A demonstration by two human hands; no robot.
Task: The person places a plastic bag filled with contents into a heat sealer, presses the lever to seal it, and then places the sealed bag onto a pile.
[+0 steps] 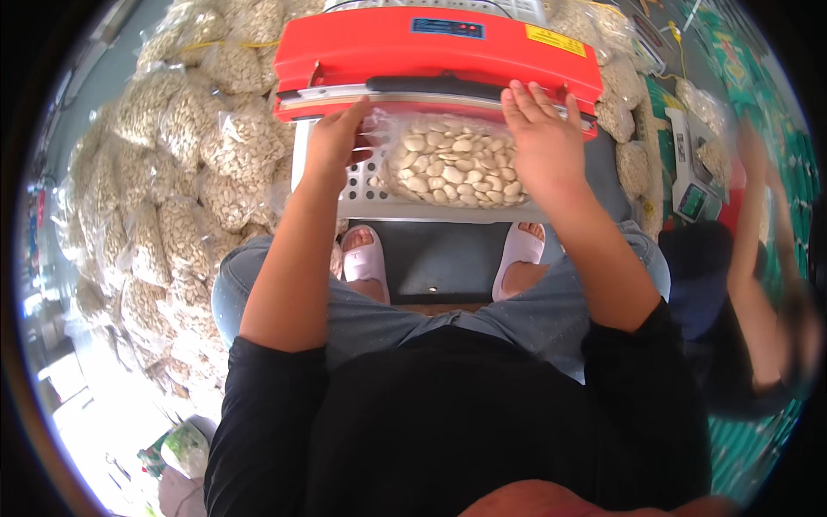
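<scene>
In front of me a clear plastic bag of large pale flat beans lies on its side, its mouth end against a red bag sealer. A black handle runs along the sealer's metal bar. My right hand is palm down with fingers spread, fingertips at the bar's right part and the palm by the bag's right side. My left hand is at the bag's upper left corner, its fingers apart near the bar. Some of its fingers are in shadow, and I see nothing held in it.
A white perforated crate supports the bag. Filled bean bags are heaped at left, others behind the sealer. At right another person's blurred arm moves near a digital scale and green sacks. My feet in pink slides rest below.
</scene>
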